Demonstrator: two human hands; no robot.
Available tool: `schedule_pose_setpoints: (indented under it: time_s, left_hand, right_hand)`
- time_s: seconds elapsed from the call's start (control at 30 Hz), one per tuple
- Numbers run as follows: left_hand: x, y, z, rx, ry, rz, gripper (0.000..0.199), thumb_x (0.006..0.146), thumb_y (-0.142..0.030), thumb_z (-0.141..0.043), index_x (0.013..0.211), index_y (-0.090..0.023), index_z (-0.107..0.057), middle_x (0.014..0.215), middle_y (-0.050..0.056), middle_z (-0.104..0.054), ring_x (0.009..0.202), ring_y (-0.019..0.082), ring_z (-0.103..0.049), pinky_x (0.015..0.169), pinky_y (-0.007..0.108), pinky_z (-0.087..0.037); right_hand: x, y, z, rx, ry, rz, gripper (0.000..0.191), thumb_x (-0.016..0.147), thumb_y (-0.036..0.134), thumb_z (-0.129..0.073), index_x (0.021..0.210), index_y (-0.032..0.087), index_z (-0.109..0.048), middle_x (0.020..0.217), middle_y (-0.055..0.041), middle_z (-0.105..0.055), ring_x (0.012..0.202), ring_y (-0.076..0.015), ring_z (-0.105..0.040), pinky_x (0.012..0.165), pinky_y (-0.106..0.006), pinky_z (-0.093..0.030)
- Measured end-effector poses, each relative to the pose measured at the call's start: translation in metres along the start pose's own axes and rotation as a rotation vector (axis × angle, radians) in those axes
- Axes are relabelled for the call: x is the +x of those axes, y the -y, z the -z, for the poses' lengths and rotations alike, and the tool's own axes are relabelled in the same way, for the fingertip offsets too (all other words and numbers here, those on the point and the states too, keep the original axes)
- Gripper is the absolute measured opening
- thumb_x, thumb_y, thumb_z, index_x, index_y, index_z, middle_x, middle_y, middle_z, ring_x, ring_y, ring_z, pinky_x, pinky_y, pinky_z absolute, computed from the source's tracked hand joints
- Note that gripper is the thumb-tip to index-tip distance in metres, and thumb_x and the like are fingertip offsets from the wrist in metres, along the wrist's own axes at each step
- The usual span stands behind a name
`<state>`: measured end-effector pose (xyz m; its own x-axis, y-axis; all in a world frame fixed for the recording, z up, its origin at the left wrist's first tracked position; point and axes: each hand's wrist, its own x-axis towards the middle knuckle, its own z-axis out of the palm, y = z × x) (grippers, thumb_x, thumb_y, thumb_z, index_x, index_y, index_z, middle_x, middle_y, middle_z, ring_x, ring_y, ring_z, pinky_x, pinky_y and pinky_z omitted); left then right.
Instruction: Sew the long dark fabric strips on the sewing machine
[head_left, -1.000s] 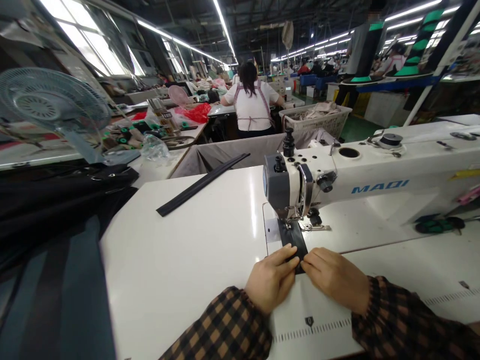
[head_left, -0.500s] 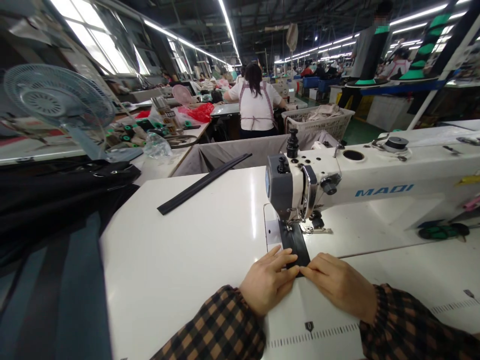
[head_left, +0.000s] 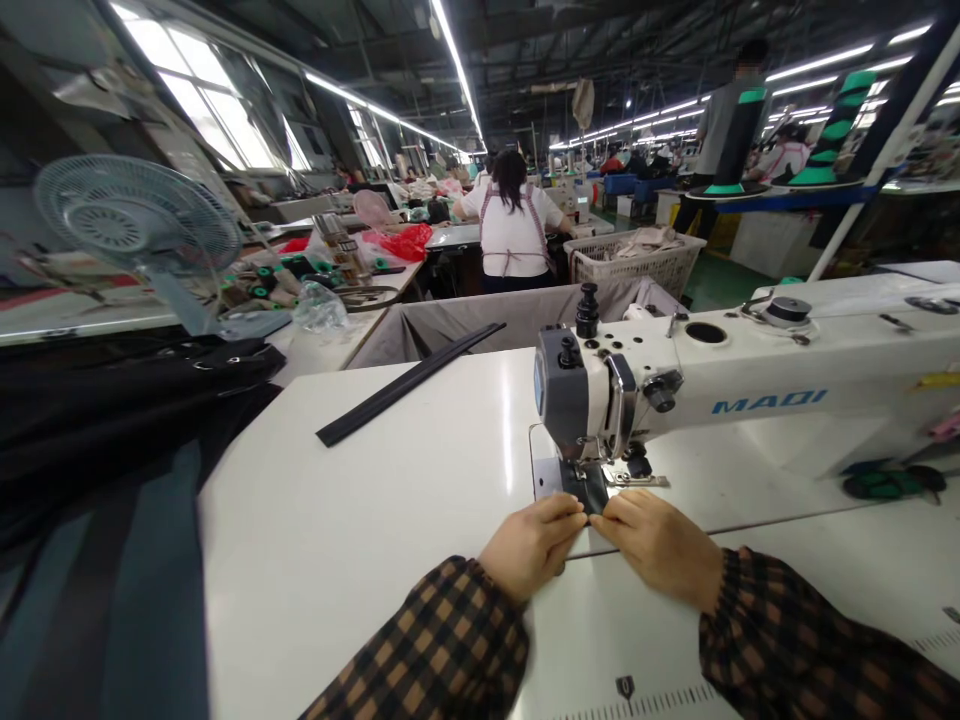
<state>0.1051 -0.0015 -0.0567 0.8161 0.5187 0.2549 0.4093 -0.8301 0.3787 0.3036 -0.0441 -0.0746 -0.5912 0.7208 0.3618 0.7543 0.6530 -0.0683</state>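
A short black fabric strip (head_left: 592,492) runs under the presser foot of the white sewing machine (head_left: 757,355). My left hand (head_left: 531,545) pinches the strip's near end at its left corner, with the fingers bent together. From the other side, my right hand (head_left: 658,542) grips the right corner of that same end, thumb and fingertips closed. The two sets of fingertips almost meet just in front of the needle area. My fingers hide part of the strip's near edge. Another long black strip (head_left: 409,388) lies at a slant on the white table (head_left: 360,530), left of the machine head.
Dark fabric (head_left: 135,400) is heaped along the left side. Behind it stand a fan (head_left: 135,220) and several thread spools. A grey cloth bin (head_left: 450,330) borders the table's far edge. Farther off, a person (head_left: 514,220) sits beside a white basket (head_left: 637,260).
Both hands have moved forward toward the needle, and less of the black strip shows in front of the presser foot. My left fingers, spread over the strip before, are now drawn together.
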Motion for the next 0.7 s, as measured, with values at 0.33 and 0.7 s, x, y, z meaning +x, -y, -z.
schedule_pose_setpoints:
  time_s: [0.33,0.7]
  left_hand:
    - [0.009,0.006,-0.001,0.149,0.067,0.113,0.032,0.083,-0.012,-0.037,0.112,-0.019,-0.047,0.111,0.005,-0.052,0.101,0.017,-0.050,0.087,0.030,-0.046]
    - [0.011,-0.011,-0.027,0.261,-0.082,0.285,0.037,0.076,-0.002,-0.034,0.110,-0.009,-0.047,0.113,0.012,-0.050,0.110,0.021,-0.043,0.091,0.035,-0.043]
  right_hand:
    - [0.015,-0.005,-0.005,-0.089,-0.021,-0.095,0.015,0.084,0.011,-0.041,0.090,0.016,-0.053,0.080,-0.0037,-0.052,0.073,-0.0166,-0.047,0.059,-0.031,-0.031]
    - [-0.007,0.001,-0.008,-0.029,-0.161,-0.056,0.026,0.083,0.009,-0.035,0.097,0.016,-0.056,0.080,-0.0067,-0.058,0.077,-0.0192,-0.054,0.067,-0.034,-0.038]
